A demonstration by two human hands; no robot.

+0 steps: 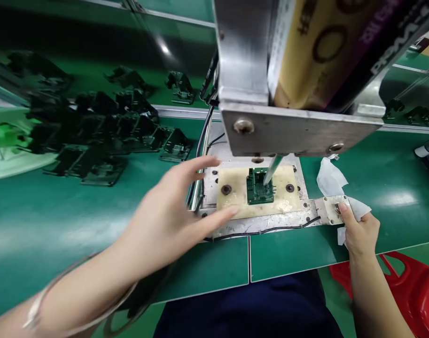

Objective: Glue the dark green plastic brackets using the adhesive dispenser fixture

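A small green circuit board [259,188] sits in a cream fixture block [235,197] on a metal base plate [288,218]. A metal tip [272,170] from the machine head [288,70] points down onto the board. My left hand [172,213] hovers open just left of the fixture, fingers spread, its fingertips near the block's left edge. My right hand [357,230] rests at the plate's right end, thumb pressed on a round button [337,208], fingers curled around a white tissue [355,211].
Many black plastic parts [105,131] lie piled on the green bench at the left. Black cables [203,136] run down behind the fixture. A crumpled white tissue [329,178] lies right of the plate. A red stool [411,286] shows at the lower right.
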